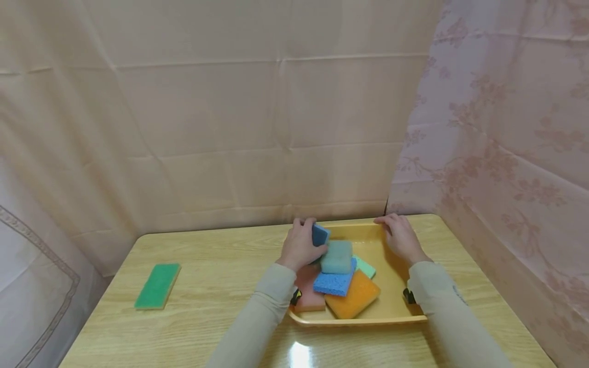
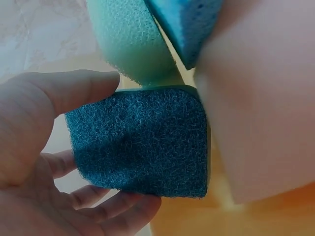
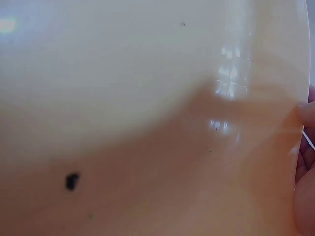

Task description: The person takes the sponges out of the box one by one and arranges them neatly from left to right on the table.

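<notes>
My left hand (image 1: 301, 245) holds a scouring sponge (image 2: 142, 142) by its edges, over the left side of a yellow tray (image 1: 391, 286). The sponge's rough dark-blue face shows in the left wrist view, thumb along one edge and fingertips along the opposite one. Right beside it lies a pale green sponge (image 1: 337, 257), on top of a blue sponge (image 1: 335, 282). Under these are an orange sponge (image 1: 356, 295), a pink sponge (image 1: 309, 289) and a mint-green sponge (image 1: 365, 267). At the tray's far right rim my right hand (image 1: 401, 236) grips the edge, thumb inside and fingers outside.
A green sponge (image 1: 158, 286) lies alone on the wooden table (image 1: 221, 286), left of the tray. A beige curtain (image 1: 230, 128) hangs behind the table, and a flowered pink curtain (image 1: 506, 153) runs along the right side.
</notes>
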The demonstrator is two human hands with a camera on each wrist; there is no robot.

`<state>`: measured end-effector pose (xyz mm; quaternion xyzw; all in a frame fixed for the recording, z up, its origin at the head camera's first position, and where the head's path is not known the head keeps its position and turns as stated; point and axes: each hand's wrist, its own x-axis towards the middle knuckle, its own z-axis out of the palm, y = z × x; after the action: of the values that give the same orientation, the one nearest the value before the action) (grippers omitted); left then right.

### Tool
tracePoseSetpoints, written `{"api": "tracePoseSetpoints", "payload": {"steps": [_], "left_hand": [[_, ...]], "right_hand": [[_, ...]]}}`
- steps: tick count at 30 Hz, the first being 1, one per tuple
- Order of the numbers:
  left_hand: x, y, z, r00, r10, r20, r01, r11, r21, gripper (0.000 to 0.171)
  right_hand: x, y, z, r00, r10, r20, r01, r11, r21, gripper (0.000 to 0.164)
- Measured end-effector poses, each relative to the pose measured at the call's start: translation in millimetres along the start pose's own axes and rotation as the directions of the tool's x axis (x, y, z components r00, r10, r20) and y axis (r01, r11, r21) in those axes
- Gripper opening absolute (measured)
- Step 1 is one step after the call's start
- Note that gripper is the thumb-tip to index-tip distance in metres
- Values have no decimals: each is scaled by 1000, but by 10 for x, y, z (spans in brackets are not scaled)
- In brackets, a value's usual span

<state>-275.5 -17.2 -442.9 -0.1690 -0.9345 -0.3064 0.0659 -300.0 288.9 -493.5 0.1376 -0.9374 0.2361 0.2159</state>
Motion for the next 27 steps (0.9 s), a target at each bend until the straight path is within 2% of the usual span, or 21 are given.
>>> {"api": "tracePoseSetpoints", "payload": {"steps": [4,15,27], "left_hand": [[-6,14,-45,1000,24,-15,-24,1000,5,68],[-65,100,-239,999,19,-44,-18,1000,12,68],[-200,409,-518,983,144,-113,-144,989,11,70]], "right_hand": [[-1,-2,9,1000,-8,-3,8,1000,3,22],[1,-33,-11,1000,-16,-5,16,1000,0,22],[-12,-44,-21,1000,-16,-13,16,1000,-1,23]]}}
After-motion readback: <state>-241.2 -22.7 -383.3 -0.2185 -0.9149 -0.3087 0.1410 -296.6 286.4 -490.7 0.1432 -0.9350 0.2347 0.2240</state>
